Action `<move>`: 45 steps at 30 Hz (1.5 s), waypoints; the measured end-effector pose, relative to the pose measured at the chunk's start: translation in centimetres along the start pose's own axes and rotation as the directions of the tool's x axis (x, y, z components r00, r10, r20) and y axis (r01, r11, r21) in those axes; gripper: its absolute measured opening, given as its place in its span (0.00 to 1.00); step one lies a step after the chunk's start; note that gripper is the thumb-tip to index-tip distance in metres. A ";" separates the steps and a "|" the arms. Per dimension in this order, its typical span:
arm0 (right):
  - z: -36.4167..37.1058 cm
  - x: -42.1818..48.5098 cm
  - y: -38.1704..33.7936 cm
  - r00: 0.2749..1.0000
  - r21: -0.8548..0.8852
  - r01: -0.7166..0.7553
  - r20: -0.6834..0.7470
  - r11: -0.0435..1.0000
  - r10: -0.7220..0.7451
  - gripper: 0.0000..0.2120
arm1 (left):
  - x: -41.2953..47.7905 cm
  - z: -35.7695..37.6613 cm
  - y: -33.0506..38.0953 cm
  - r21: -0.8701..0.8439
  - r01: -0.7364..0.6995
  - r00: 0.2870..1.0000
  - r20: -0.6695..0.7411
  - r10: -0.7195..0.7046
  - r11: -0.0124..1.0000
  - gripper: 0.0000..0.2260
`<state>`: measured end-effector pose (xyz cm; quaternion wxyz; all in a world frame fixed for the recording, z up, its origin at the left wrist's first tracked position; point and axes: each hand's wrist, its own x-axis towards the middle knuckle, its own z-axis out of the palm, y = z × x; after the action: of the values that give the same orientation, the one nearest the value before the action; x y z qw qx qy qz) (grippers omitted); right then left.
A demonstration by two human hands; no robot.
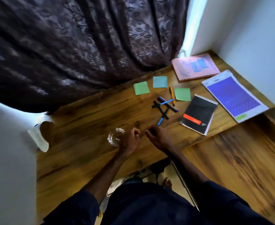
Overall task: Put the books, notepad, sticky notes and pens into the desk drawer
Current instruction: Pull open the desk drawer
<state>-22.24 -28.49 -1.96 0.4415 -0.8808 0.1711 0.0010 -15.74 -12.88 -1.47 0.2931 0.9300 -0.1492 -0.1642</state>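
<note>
On the wooden desk (88, 127) lie a pink book (195, 67), a white book with a purple cover (234, 96) and a black notepad with a red band (198, 114). Two green sticky notes (141, 88) (182, 94) and a blue one (160, 82) lie behind a loose pile of pens (164, 108), with an orange pen (172, 95) beside it. My left hand (130, 140) hovers over the desk with fingers curled, nothing in it. My right hand (157, 137) is beside it, fingers loosely bent, empty, just short of the pens.
A clear glass ashtray (115, 137) sits just left of my left hand. A dark patterned curtain (68, 46) hangs behind the desk. A white object (39, 138) lies at the desk's left edge. A lower wooden surface (239, 159) adjoins on the right, white walls beyond.
</note>
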 end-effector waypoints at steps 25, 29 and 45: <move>10.5 8.4 -6.6 0.930 0.009 -0.347 0.132 0.938 0.343 0.21 | 4.2 -7.7 -14.9 -0.418 0.375 0.924 0.093 -0.371 0.828 0.13; 7.0 8.4 -8.5 0.916 0.345 -0.397 0.089 0.850 0.392 0.12 | 6.4 -9.2 -12.0 -0.638 0.339 0.941 0.222 -0.257 0.691 0.21; 2.6 6.1 -11.9 0.946 0.699 -0.263 0.051 0.665 0.321 0.24 | 7.6 -11.3 -6.8 -0.891 0.223 0.967 0.151 -0.204 0.396 0.07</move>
<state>-12.45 -21.72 4.80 0.7277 -0.6091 0.3143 -0.0265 -3.18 -4.78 1.55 0.7197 0.6379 0.0791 -0.2626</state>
